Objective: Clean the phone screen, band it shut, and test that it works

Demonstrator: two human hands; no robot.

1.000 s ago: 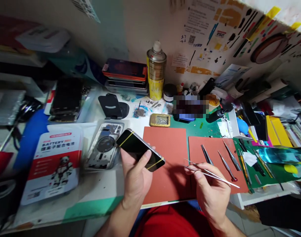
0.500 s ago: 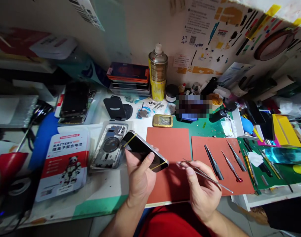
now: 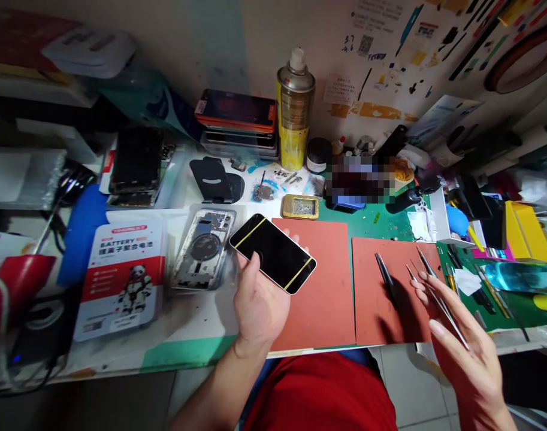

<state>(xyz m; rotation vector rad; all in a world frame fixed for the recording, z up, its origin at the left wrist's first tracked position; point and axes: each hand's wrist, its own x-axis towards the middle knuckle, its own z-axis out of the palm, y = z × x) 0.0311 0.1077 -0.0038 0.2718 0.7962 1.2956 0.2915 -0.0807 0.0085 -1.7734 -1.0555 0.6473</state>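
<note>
"Silver tweezers (image 3: 453, 323) have swung off to the right, and the right hand (image 3: 475, 359) went with them. Half a second ago they were over the big red mat (image 3: 325, 287), near the phone (image 3: 275, 254). Now they are past that mat's right side."

"Did the phone move too?"

"Yes, a bit. It was tipped so its side showed, and the thumb lay across the glass. Now it is turned flatter, so we see more of the black front between the yellow strips (image 3: 250, 232)."

"Where is it now?"

"Up over the left edge of the big red mat. The left hand (image 3: 259, 305) holds it from below, thumb at the near edge, fingertips peeking out on the far side."

"And the right hand?"

"It has the silver tweezers, but loosely, with the fingers spread. It is by the small red mat (image 3: 367, 311), right of the big red mat. A dark tool (image 3: 386, 280) lies there too. I can't tell if the tweezer tips touch anything."

"What does that mean for the work?"

"The hands are well apart, so no tool is on the phone. I think just the left hand is minding it."

"And the phone back (image 3: 204, 248)?"

"Still on the desk (image 3: 214, 317), just left of the big red mat. Neither hand touches it."
</note>
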